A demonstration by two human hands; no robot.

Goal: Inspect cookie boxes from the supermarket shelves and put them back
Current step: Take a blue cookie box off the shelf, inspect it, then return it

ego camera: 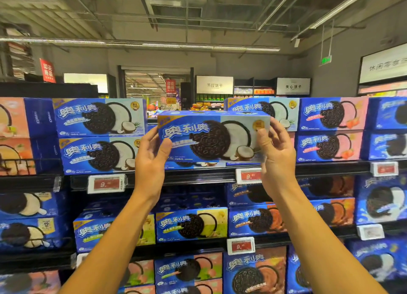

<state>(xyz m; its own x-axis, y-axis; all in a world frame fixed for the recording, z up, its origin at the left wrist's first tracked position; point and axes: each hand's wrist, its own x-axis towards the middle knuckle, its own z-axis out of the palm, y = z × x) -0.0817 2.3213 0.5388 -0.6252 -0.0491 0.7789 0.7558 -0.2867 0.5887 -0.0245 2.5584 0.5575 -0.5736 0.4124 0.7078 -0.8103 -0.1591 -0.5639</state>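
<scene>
Price tag [106, 183] on shelf edge, below-left of the grip; second price tag [248, 176] just below it, right side. Third price tag [241, 246] one shelf lower. Red hanging sign [47, 70] far upper left. White aisle signs [214, 84] and [293, 86] behind, above. Green exit sign [326, 60] upper right.

Grey walls [339, 73] rise to an open ceiling of ducts [176, 9] and pipes. Long tube lights [198, 46] glow overhead. White aisle signs [214, 85] hang beyond.

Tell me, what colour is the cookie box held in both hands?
Mostly blue, pale at its right end; the cookie box shows best in the head view.
</scene>
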